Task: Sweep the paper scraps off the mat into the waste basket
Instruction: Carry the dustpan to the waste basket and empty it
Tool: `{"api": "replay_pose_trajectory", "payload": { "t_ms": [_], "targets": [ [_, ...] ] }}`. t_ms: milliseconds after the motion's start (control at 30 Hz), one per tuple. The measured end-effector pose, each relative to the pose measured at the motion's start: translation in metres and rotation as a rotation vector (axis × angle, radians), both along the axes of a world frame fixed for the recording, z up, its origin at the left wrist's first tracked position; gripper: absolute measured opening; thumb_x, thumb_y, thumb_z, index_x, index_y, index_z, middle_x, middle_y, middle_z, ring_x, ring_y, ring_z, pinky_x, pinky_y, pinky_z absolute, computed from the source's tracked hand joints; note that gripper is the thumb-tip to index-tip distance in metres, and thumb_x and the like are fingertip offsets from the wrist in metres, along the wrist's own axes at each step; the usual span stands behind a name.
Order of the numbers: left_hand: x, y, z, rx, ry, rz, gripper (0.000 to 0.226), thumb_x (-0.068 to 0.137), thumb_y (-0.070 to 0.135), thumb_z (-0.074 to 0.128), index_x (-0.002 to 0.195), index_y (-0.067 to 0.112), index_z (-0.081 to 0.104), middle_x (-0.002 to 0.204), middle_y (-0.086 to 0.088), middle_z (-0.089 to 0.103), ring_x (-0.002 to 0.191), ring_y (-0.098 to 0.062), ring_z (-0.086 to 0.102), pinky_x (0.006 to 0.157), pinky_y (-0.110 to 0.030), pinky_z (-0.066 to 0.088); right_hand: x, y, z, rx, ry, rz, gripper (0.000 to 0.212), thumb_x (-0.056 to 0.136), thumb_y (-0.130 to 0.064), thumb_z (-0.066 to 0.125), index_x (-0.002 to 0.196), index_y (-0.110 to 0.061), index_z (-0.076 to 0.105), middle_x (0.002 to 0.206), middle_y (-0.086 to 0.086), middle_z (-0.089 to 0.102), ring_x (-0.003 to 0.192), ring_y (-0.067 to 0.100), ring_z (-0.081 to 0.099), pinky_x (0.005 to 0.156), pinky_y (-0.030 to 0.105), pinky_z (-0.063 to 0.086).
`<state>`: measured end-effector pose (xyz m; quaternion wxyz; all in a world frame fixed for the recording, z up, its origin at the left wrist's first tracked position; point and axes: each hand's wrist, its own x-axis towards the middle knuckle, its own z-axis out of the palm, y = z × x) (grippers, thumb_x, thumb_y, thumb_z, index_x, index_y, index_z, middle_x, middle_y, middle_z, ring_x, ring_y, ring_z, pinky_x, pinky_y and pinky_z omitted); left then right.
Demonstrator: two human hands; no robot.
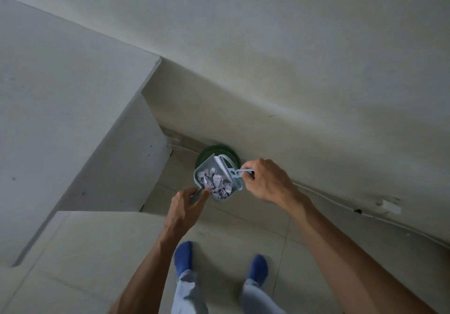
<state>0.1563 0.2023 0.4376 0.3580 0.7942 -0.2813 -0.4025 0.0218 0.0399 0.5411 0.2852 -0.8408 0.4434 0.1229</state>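
Note:
A pale blue dustpan (202, 167) full of crumpled white paper scraps (217, 184) hangs over a dark green waste basket (210, 151) that stands on the floor by the wall. My left hand (187, 207) grips the dustpan's handle at its near end. My right hand (266, 179) holds the handle of a small pale blue brush (225, 167), whose head rests inside the pan against its right side. Most of the basket is hidden behind the pan. The mat is out of view.
A white desk or cabinet (73, 109) fills the left, its side panel close to the basket. A white cable (341, 205) runs along the wall's foot on the right. My blue-socked feet (258, 268) stand on pale floor tiles below.

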Motion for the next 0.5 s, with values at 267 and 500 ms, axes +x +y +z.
{"api": "replay_pose_trajectory", "payload": {
  "t_ms": [267, 500],
  "targets": [
    [-0.008, -0.065, -0.157, 0.081, 0.067, 0.151, 0.048, 0.086, 0.044, 0.063, 0.052, 0.013, 0.052, 0.043, 0.003, 0.046, 0.041, -0.007, 0.039, 0.048, -0.025, 0.032, 0.01, -0.051, -0.171, -0.002, 0.005, 0.048, 0.024, 0.095, -0.025, 0.05, 0.102, -0.016, 0.071, 0.091, 0.009, 0.074, 0.071, 0.026, 0.064, 0.059, 0.028, 0.044],
    [0.011, -0.11, -0.301, 0.205, 0.015, 0.185, 0.049, 0.094, 0.039, 0.058, 0.053, 0.015, 0.045, 0.051, -0.001, 0.046, 0.051, -0.017, 0.043, 0.056, -0.026, 0.032, 0.031, -0.089, -0.346, 0.026, -0.089, -0.051, 0.02, 0.095, -0.022, 0.049, 0.089, -0.013, 0.066, 0.087, 0.01, 0.069, 0.081, 0.03, 0.065, 0.064, 0.032, 0.046]
  ]
}}
